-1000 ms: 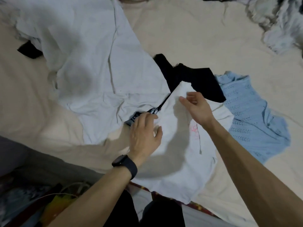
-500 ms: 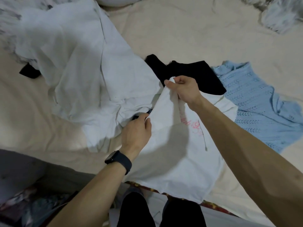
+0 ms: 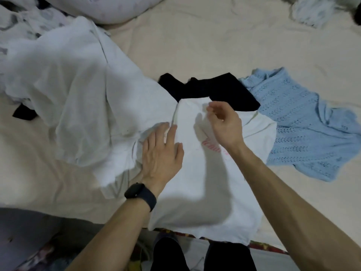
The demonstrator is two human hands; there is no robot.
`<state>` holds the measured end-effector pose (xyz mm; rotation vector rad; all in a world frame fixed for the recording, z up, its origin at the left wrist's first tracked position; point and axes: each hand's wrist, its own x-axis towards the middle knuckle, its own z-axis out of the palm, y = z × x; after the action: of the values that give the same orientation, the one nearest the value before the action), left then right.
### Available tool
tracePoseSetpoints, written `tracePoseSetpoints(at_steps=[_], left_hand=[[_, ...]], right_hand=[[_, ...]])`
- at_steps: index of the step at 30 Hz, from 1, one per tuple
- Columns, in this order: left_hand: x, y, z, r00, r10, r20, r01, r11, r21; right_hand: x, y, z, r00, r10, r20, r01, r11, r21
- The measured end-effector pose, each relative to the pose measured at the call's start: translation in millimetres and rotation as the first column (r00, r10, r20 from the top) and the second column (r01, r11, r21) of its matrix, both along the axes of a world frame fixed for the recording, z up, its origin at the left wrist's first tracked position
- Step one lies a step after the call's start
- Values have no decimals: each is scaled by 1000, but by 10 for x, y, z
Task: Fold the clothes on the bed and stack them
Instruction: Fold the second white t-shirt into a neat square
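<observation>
A white shirt [image 3: 195, 188] lies spread on the bed [image 3: 195, 45] right in front of the person, its near hem hanging over the bed's edge. The cloth is plain white and mostly smooth. It has a small pink print [image 3: 212, 147] near the middle, partly hidden by the right wrist, and a folded edge running along its left side up to a blunt far corner. The left hand [image 3: 161, 153], with a black watch [image 3: 140, 195] on its wrist, rests flat on that left edge. Its fingers [image 3: 172, 133] are straight and spread, pressing the cloth down where the shirt meets a large pale garment [image 3: 78, 94] that lies rumpled to their left. The right hand [image 3: 226, 124] hovers just above the upper part of the shirt, its fingers [image 3: 214, 108] loosely bent and holding nothing, and its shadow falls on the white cloth below. Just beyond the fingers of both hands a black garment [image 3: 214, 90] lies crumpled, touching the shirt's far edge. To the right of the right fingers lies a light blue knitted top [image 3: 297, 124] with an openwork pattern, its edge tucked against the shirt and the black garment. Well to the left of the left fingers, a black scrap [image 3: 24, 113] shows from under the pale garment.
</observation>
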<state>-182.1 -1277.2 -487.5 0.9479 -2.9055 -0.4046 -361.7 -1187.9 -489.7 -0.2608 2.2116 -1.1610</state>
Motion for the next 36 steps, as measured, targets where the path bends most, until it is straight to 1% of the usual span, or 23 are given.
tracePoseSetpoints(at_steps=[2, 3, 5, 6, 7, 9, 11, 12, 14, 16, 18, 19, 21, 23, 25, 26, 27, 28, 29, 30, 32, 34, 36], left_hand=[[-155, -37, -57, 976, -214, 48, 216, 975, -44], [-224, -59, -99, 943, -304, 139, 312, 949, -43], [-341, -102, -240, 844, -415, 339, 438, 899, 7], [-376, -128, -330, 819, -417, 394, 436, 899, 43], [-406, -162, -406, 819, -393, 419, 405, 912, 64], [-430, -196, -497, 835, -344, 430, 358, 932, 51], [-400, -129, -525, 863, -348, 365, 379, 925, -15], [-352, -70, -523, 868, -376, 324, 413, 909, -50], [-212, 65, -513, 852, -455, 261, 487, 870, -75], [-58, 188, -507, 837, -481, 261, 505, 862, -32], [118, 273, -509, 865, -437, 245, 450, 893, 3], [235, 317, -495, 891, -405, 206, 410, 912, 17], [569, 442, -461, 935, -340, 95, 336, 940, 59], [978, 607, -439, 979, -202, -13, 202, 971, 128], [1381, 802, -422, 999, 31, -22, -24, 964, 263], [1537, 879, -417, 986, 164, 30, -163, 910, 381], [1657, 941, -425, 951, 288, 111, -304, 809, 502], [1746, 990, -452, 897, 389, 209, -434, 691, 578], [1816, 1032, -467, 838, 456, 299, -536, 587, 607], [1872, 1069, -483, 794, 483, 368, -598, 515, 614], [1977, 1144, -533, 777, 442, 448, -624, 448, 641], [2114, 1188, -582, 805, 350, 478, -592, 433, 680], [2269, 1188, -540, 835, 296, 464, -551, 441, 709]], right_hand=[[168, 459, -15, 982, -89, -165, 104, 991, 89], [253, 681, -45, 964, -93, -249, 128, 984, 128], [349, 1079, -178, 903, -12, -429, 119, 967, 224], [362, 1234, -266, 863, 72, -499, 98, 947, 306], [362, 1351, -360, 838, 160, -522, 72, 915, 397], [363, 1469, -516, 865, 274, -421, -5, 843, 538], [349, 1525, -666, 879, 359, -314, -102, 785, 611], [352, 1542, -714, 869, 387, -308, -121, 770, 627], [380, 1541, -751, 859, 375, -348, -85, 775, 627], [500, 1540, -735, 863, 292, -412, 3, 813, 582], [720, 1593, -685, 874, 212, -437, 71, 834, 548], [859, 1666, -643, 891, 154, -428, 107, 843, 527], [1160, 1895, -545, 918, -29, -395, 223, 862, 455], [1490, 2148, -434, 927, -213, -308, 333, 846, 416], [1800, 2390, -320, 920, -326, -215, 388, 830, 400], [1922, 2513, -287, 907, -390, -157, 420, 825, 379], [2019, 2626, -271, 886, -458, -72, 451, 816, 361], [2086, 2731, -275, 862, -507, 24, 462, 804, 374], [2147, 2837, -296, 843, -526, 112, 445, 799, 406], [2189, 2934, -339, 833, -522, 183, 406, 803, 437], [2241, 3092, -411, 829, -480, 287, 330, 834, 442], [2277, 3199, -442, 829, -435, 352, 287, 870, 401], [2334, 3308, -418, 832, -421, 361, 293, 887, 358]])
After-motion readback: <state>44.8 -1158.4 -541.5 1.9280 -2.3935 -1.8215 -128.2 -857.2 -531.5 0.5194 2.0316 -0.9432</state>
